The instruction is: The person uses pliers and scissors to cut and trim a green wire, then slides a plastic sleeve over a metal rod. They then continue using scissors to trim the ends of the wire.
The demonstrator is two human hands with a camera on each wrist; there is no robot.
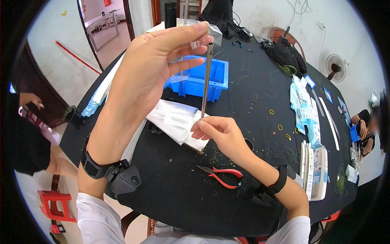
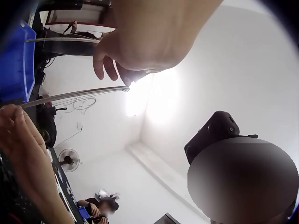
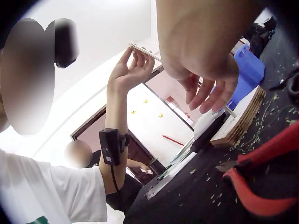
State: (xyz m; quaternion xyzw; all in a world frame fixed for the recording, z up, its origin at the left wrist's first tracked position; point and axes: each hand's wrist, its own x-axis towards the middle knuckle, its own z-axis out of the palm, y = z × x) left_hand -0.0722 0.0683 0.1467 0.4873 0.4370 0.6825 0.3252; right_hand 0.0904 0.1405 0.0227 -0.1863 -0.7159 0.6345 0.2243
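A thin, shiny rod-like piece (image 1: 206, 81) stands nearly upright between my hands in the head view. My left hand (image 1: 156, 61) is raised and pinches its upper end between thumb and fingertips. Lower down, my right hand (image 1: 222, 133) pinches the bottom end with thumb and forefinger, above a white-topped board (image 1: 199, 141). In the left wrist view, the piece (image 2: 70, 94) runs from the right fingers up to the left fingertips. Clear plastic (image 1: 215, 34) shows behind the left fingers. Pliers with red handles (image 1: 221, 173) lie on the black table below my right hand.
Behind the hands stands a blue crate (image 1: 217, 75). White paper sleeves (image 1: 172, 118) lie left of the board. Yellow rings (image 1: 280, 127) and bits of thread are scattered rightward, before packets in a holder (image 1: 315, 171). Another person's hands (image 1: 365, 134) show at far right.
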